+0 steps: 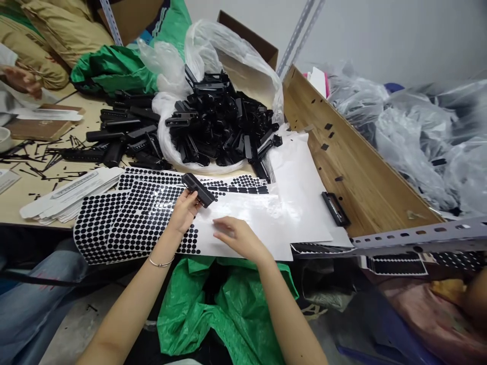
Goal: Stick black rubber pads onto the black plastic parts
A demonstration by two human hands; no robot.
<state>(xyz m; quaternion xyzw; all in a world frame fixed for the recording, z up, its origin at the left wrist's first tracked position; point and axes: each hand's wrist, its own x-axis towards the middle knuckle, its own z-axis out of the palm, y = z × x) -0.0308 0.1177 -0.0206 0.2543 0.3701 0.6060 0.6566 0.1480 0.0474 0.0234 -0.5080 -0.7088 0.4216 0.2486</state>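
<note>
My left hand (pixel 185 209) grips a black rectangular plastic piece (pixel 198 190) with a ribbed, carbon-like face, held tilted above the sheets. Just to its right, my right hand (pixel 234 234) is empty, its thumb and fingers apart over a bare white part of the backing. Under both hands lie overlapping sheets of round black stickers (pixel 142 218), with many dots at the left and blank white film at the right. Behind them, a large heap of black plastic parts (pixel 216 121) spills from a clear plastic bag (pixel 232 43).
More black pieces (pixel 125 132) and thin black sticks lie at the left, near folded white cartons (pixel 72 195). A wooden board (pixel 357 167) borders the right side, with a black frame (pixel 335 209) beside it. A green sack (pixel 224 304) hangs below the edge. Another person's hand (pixel 23 81) shows far left.
</note>
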